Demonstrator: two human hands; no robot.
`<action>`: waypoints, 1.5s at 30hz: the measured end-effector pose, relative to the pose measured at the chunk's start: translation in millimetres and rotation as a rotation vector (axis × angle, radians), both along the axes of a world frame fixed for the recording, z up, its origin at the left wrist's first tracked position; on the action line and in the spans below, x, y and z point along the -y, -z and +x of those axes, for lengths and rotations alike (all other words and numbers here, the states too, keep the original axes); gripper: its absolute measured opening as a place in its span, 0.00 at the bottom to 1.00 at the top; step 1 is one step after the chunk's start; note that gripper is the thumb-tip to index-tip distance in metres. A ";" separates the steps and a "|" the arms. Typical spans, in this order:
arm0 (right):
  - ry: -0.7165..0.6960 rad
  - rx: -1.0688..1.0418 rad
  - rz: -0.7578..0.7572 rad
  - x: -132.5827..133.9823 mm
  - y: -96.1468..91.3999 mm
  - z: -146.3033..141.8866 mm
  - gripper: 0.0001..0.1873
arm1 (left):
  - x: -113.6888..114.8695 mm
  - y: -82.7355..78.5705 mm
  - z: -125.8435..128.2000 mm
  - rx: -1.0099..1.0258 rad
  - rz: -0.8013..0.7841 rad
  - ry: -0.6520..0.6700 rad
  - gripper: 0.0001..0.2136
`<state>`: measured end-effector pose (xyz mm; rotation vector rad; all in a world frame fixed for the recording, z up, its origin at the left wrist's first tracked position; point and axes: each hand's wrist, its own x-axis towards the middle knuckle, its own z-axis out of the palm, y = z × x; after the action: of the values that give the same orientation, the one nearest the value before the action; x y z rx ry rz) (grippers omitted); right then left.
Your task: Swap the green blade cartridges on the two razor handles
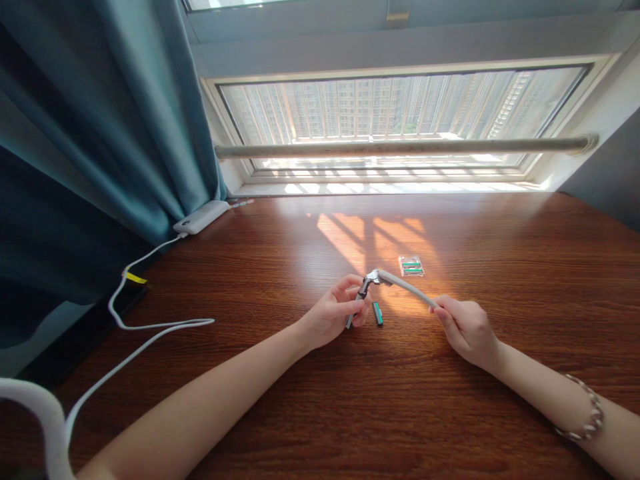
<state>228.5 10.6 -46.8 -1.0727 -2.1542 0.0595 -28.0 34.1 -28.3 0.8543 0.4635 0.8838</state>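
- Our right hand [467,330] closes its grip on the tail of the razor handle [405,285], whose long axis runs leftward above the surface [300,400].
- Our left hand [333,313], the nearer one, pinches the blade head [364,288].
- A loose cartridge [377,313] lies just beside that hand, with a cartridge pack [411,266] beyond.

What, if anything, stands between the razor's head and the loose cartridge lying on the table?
Nothing visible does. The razor, gripped by the left hand and right hand, is close to the loose cartridge, with only bare table between.
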 end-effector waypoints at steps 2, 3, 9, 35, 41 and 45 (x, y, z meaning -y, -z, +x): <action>0.027 -0.019 -0.011 0.1 -0.6 0.0 0.11 | -0.2 0.0 -0.2 -0.008 0.009 -0.013 0.11; 0.042 -0.039 -0.015 0.3 -0.9 0.0 0.11 | -0.4 -0.1 -0.4 -0.014 0.011 -0.022 0.11; 0.017 -0.018 -0.023 -0.2 -1.0 0.1 0.12 | 0.1 -1.2 -0.7 -0.152 0.106 -0.144 0.09; 0.240 -0.079 -0.074 -3.7 1.0 -1.4 0.11 | 5.1 4.9 1.3 -0.842 0.646 -0.666 0.08; 0.234 -0.144 -0.168 -4.6 0.9 0.1 0.14 | -6.8 7.7 -4.6 -0.959 0.607 -0.644 0.11; 0.215 -0.156 -0.184 -4.2 1.3 0.4 0.14 | -16.9 7.5 -11.1 -1.038 0.637 -0.578 0.12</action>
<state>229.0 14.8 -48.1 -1.3538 -1.9111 0.2382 -39.1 51.1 -35.8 1.8254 1.4263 1.0829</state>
